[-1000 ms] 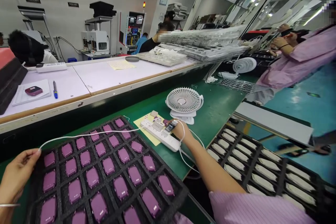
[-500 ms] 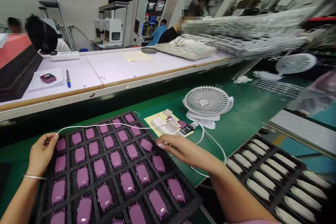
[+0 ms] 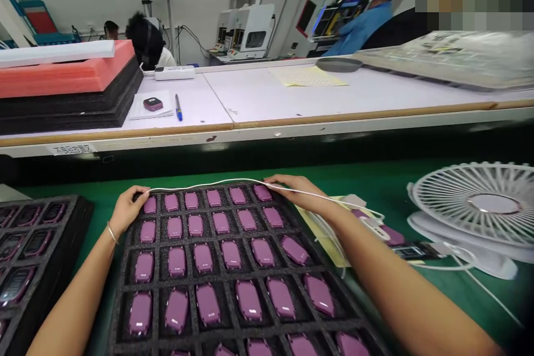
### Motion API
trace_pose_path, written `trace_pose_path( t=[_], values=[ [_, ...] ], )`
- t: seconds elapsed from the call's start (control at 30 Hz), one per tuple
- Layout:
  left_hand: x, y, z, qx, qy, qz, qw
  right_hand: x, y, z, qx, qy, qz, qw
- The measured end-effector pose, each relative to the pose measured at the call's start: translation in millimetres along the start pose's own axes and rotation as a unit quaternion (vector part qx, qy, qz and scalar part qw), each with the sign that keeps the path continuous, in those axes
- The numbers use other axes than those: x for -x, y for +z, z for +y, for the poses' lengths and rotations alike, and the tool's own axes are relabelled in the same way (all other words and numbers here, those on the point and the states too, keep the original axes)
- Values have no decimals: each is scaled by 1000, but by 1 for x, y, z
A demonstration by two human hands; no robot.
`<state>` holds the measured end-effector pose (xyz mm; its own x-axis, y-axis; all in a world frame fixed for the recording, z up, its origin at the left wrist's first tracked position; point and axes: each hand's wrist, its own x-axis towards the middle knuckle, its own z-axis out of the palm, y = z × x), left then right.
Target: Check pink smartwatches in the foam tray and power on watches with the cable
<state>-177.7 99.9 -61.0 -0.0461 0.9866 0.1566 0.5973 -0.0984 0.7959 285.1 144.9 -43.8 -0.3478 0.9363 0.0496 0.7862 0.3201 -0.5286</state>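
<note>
A black foam tray holds purple watch-like cases in rows of pockets, some lying crooked. At the tray's far left corner, my left hand is closed, thumb and finger pinching a thin white cable. The cable runs along the tray's far edge and over my right hand toward the right. My right hand lies at the far right corner with its fingers curled over the tray's edge. Its fingertips are partly hidden.
A white fan stands to the right, near a yellow sheet with small parts. Another foam tray of dark-faced devices sits left. Beyond the shelf edge are stacked foam, a pen and people.
The view has turned left and levelled. My right hand has moved from the tray's right side to its far right corner. The white cable now lies along the far edge instead of crossing the cases.
</note>
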Motion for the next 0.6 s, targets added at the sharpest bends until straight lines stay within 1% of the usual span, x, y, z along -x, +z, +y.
trace_pose_path(
  t=[0.1, 0.2, 0.27, 0.43, 0.5, 0.6],
  values=[
    [8, -13, 4, -17, 13, -36, 999, 2, -6, 7, 2, -21, -28, 999],
    [14, -21, 11, -123, 45, -66, 989, 5, -11, 10, 6, -32, -53, 998],
    [17, -21, 14, -187, 59, -97, 976, 9, -12, 7, 2, -44, -58, 997],
    [15, -18, 22, -252, 86, -153, 952, 15, -11, -1, -6, -77, -41, 996],
    [14, -16, 31, -332, 105, -158, 924, 15, -9, -1, 9, -79, -46, 996],
    [15, -10, 50, -483, 139, -139, 853, 14, -7, -2, 78, -77, -60, 992]
  ],
)
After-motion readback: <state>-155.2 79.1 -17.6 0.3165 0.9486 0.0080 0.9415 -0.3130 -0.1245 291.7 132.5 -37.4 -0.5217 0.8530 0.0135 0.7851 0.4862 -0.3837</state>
